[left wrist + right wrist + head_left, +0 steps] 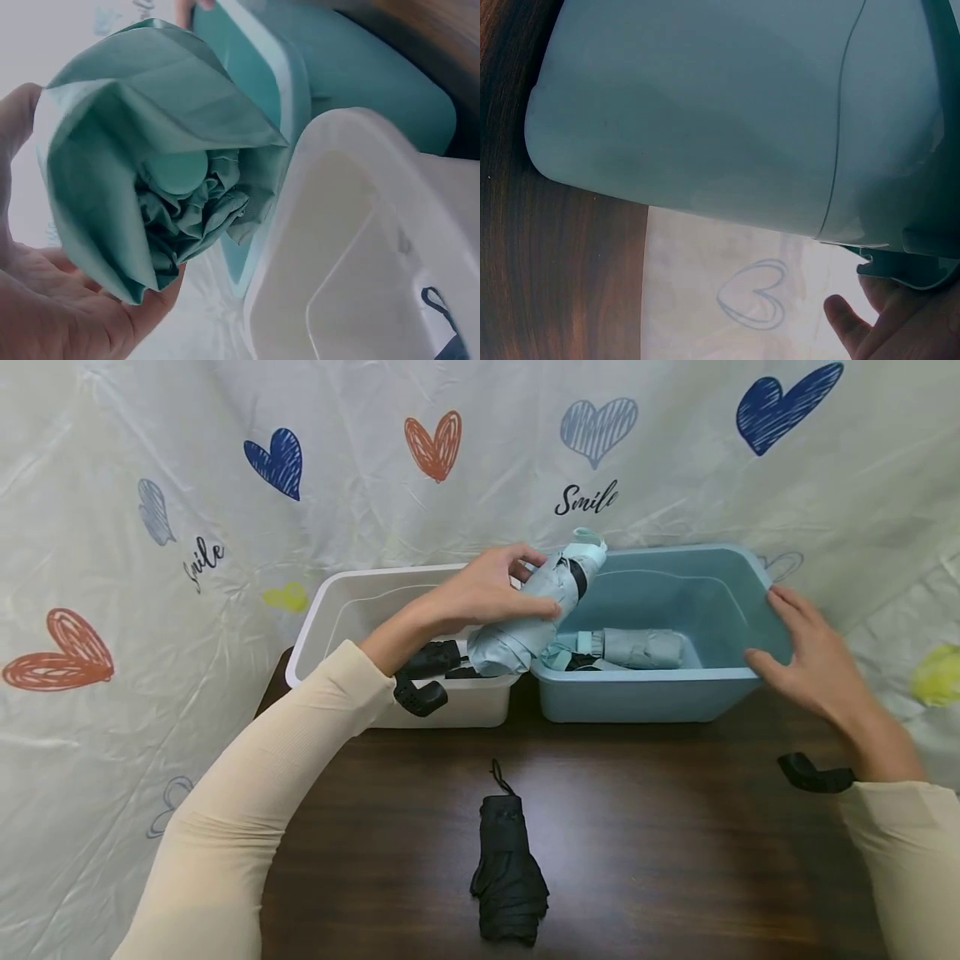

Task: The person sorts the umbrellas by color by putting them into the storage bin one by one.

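My left hand (498,589) grips a folded light blue umbrella (528,622) above the meeting sides of the two bins. In the left wrist view, the loose canopy fabric (97,172) and a round pale green cap (178,172) face the camera. My right hand (813,656) holds the right rim of the blue bin (626,697); its thumb lies over the rim. Inside that bin lies another folded grey-blue umbrella (641,647), with black and pale blue parts beside it. The white bin (450,714) holds a black folded umbrella (431,660), partly hidden.
On the dark wooden table (375,843), another black folded umbrella (510,868) lies in front of the bins, its strap loop pointing at them. A white cloth (352,518) printed with hearts hangs behind. The two bins stand side by side.
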{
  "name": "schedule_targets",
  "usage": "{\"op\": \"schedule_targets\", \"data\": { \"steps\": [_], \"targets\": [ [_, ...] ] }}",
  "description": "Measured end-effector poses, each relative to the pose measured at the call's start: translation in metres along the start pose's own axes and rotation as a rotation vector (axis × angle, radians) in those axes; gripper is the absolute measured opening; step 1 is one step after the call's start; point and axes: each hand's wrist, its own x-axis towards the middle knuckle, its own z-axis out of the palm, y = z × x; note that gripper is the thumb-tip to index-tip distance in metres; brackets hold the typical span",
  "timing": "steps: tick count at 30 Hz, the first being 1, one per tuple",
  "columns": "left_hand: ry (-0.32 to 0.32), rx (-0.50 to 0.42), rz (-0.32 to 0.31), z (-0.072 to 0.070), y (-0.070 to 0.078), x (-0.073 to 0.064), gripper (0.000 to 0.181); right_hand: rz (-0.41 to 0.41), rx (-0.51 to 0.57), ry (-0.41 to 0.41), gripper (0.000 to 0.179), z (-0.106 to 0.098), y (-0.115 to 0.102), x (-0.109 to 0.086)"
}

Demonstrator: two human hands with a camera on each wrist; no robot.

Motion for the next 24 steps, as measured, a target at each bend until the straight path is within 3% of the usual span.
{"op": "schedule_targets", "data": {
  "steps": [10,24],
  "targets": [
    [-0.019,0.061,0.120,0.006,0.020,0.035,0.069,0.016,-0.006,-0.002,0.084,0.001,-0.001,-0.001],
    [-0.111,0.321,0.238,0.023,0.035,0.070,0.065,0.019,-0.016,0.003,0.085,0.001,0.001,-0.001]
  ]
}}
